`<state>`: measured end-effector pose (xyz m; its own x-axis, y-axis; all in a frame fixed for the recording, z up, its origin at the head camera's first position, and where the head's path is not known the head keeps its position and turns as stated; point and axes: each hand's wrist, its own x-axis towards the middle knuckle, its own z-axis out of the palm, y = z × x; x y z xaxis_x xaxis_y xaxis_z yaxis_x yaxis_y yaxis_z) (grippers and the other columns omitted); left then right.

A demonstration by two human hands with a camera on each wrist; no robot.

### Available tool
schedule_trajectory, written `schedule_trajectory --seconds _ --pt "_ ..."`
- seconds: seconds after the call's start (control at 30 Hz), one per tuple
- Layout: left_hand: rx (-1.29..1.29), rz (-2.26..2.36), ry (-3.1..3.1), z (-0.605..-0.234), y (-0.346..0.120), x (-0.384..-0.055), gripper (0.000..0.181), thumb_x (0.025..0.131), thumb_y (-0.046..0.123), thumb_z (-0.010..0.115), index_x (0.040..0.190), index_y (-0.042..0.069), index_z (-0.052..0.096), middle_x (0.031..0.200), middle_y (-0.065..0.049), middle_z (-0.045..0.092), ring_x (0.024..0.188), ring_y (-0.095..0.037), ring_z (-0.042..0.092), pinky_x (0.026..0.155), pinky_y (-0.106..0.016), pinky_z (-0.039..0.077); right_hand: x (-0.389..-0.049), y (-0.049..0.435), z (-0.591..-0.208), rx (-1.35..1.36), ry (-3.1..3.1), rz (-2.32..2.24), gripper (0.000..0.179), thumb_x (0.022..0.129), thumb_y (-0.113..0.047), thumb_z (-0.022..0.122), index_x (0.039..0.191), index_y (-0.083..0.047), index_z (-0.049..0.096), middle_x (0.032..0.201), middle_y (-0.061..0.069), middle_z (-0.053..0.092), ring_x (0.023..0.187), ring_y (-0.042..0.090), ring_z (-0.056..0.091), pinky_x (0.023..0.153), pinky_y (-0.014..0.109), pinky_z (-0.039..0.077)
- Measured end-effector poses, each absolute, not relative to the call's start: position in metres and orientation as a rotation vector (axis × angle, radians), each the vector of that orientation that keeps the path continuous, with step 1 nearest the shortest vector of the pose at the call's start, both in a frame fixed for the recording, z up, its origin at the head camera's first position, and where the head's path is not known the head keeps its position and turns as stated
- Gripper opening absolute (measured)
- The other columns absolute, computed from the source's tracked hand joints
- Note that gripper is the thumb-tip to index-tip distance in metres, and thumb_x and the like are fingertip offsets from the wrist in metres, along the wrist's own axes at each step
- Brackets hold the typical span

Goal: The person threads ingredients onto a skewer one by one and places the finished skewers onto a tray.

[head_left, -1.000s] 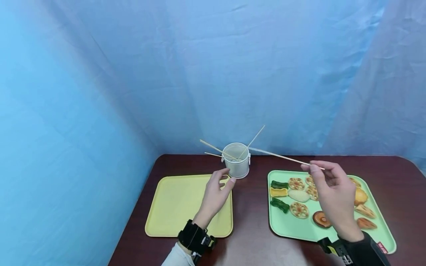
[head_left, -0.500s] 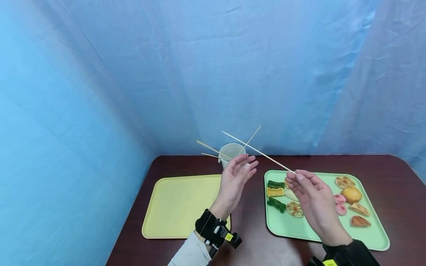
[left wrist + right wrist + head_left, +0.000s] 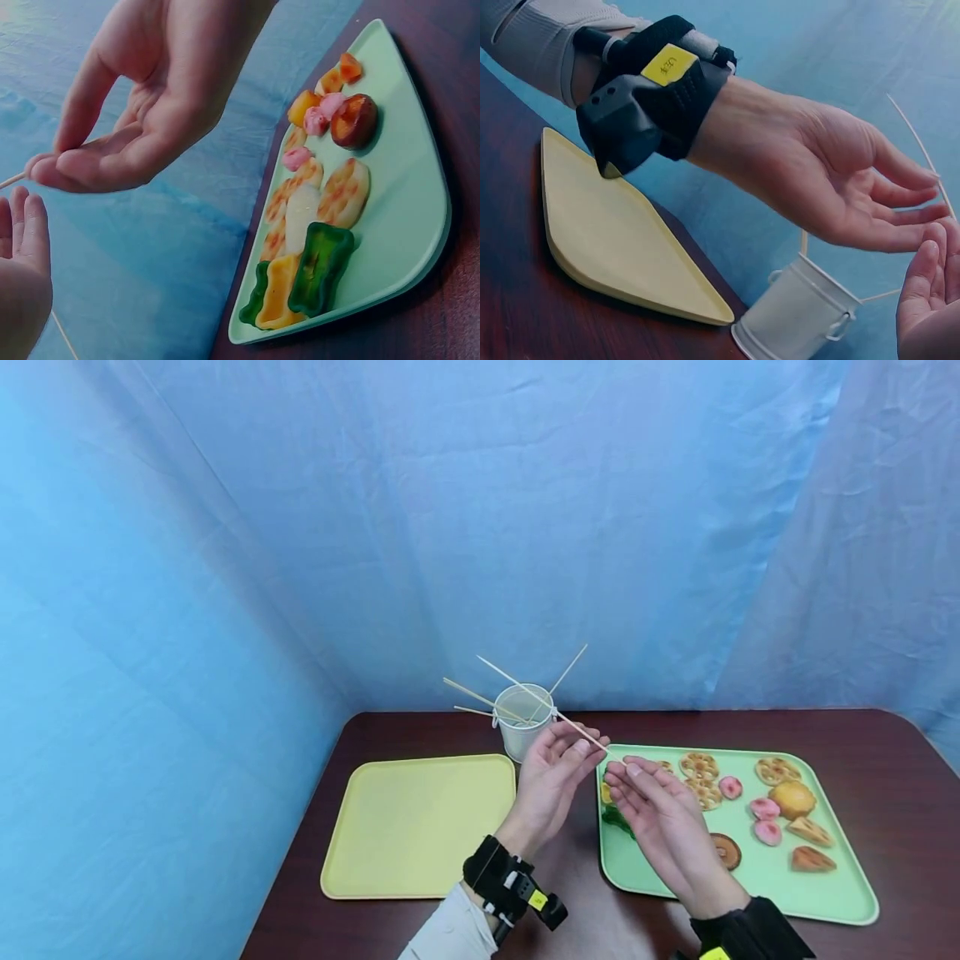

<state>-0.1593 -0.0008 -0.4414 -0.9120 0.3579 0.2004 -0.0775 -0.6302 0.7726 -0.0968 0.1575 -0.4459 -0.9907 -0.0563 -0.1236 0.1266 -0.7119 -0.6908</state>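
My right hand pinches a thin wooden skewer near its lower end, between thumb and fingers. The skewer slants up and to the left. My left hand is beside it, fingers extended under the skewer and close to the right fingertips. In the right wrist view, the left thumb lies by the skewer, apart from the other fingers; whether it presses the stick is unclear. The left wrist view shows the right hand gripping the stick's end, and part of the left hand at the lower left.
Behind the hands stands a small white bucket with several skewers leaning out. A yellow tray lies at left. The green tray at right bears play food, including lotus root slices and a mushroom. A blue curtain hangs behind.
My right hand has moved left with the skewer, from over the green tray's middle to its left side. The left hand has moved right from beside the bucket to meet it.
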Motion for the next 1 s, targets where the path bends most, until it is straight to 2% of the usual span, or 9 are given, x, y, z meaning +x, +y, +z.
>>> schedule_trajectory --seconds 0.23,0.4,0.5,0.63,0.73,0.87,1.0 --pt "0.428 2.599 1.309 -0.445 0.004 -0.155 0.017 0.104 -0.003 0.054 0.108 0.012 0.062 0.105 -0.002 0.067 0.103 -0.015 0.069 0.097 -0.034 0.055 -0.094 0.151 -0.450 0.193 1.231 -2.735 0.017 0.108 -0.019 0.057 0.121 -0.011 0.064 0.113 0.002 0.074 0.108 0.012 0.068 0.096 0.028 0.053" --pt "0.438 2.602 1.502 -0.444 -0.001 -0.159 0.010 0.103 -0.002 0.058 0.112 -0.001 0.061 0.101 -0.003 0.068 0.094 -0.014 0.071 0.091 -0.035 0.058 -0.099 0.163 -0.453 0.183 1.502 -2.565 0.031 0.108 -0.029 0.057 0.128 -0.006 0.058 0.117 0.003 0.072 0.114 0.015 0.068 0.101 0.032 0.052" --pt "0.418 2.536 1.650 -0.444 -0.010 -0.161 0.017 0.103 0.000 0.059 0.117 -0.010 0.060 0.101 -0.005 0.069 0.092 -0.013 0.071 0.090 -0.034 0.058 -0.104 0.179 -0.453 0.182 1.732 -2.441 0.042 0.107 -0.035 0.057 0.132 -0.001 0.054 0.117 0.005 0.071 0.113 0.014 0.069 0.101 0.032 0.052" --pt "0.395 2.375 1.873 -0.444 -0.024 -0.163 0.022 0.102 0.002 0.061 0.119 -0.012 0.064 0.107 -0.011 0.071 0.090 -0.011 0.070 0.087 -0.031 0.058 -0.111 0.202 -0.451 0.068 2.245 -2.073 0.050 0.107 -0.040 0.055 0.134 0.003 0.056 0.119 0.012 0.071 0.109 0.015 0.069 0.096 0.033 0.055" --pt "0.369 2.254 2.008 -0.448 -0.033 -0.162 0.020 0.102 0.005 0.062 0.117 -0.009 0.067 0.112 -0.013 0.072 0.088 -0.011 0.067 0.085 -0.030 0.058 -0.115 0.211 -0.454 -0.103 2.682 -1.620 0.039 0.107 -0.035 0.059 0.126 -0.003 0.067 0.114 0.011 0.072 0.098 0.017 0.070 0.082 0.034 0.057" --pt "0.314 2.123 2.146 -0.456 -0.043 -0.158 0.018 0.102 0.009 0.063 0.113 -0.003 0.071 0.104 -0.012 0.073 0.082 -0.011 0.064 0.077 -0.026 0.055 -0.117 0.207 -0.465 -0.321 3.034 -1.052 0.019 0.098 -0.024 0.072 0.108 -0.008 0.077 0.100 0.005 0.073 0.081 0.017 0.067 0.067 0.036 0.054" --pt "0.291 2.038 2.263 -0.464 -0.049 -0.155 0.016 0.100 0.011 0.066 0.108 0.000 0.074 0.097 -0.016 0.071 0.076 -0.011 0.060 0.070 -0.023 0.050 -0.117 0.198 -0.478 -0.435 3.140 -0.752 0.017 0.087 -0.020 0.083 0.094 -0.006 0.077 0.086 0.003 0.069 0.072 0.017 0.063 0.060 0.037 0.051"
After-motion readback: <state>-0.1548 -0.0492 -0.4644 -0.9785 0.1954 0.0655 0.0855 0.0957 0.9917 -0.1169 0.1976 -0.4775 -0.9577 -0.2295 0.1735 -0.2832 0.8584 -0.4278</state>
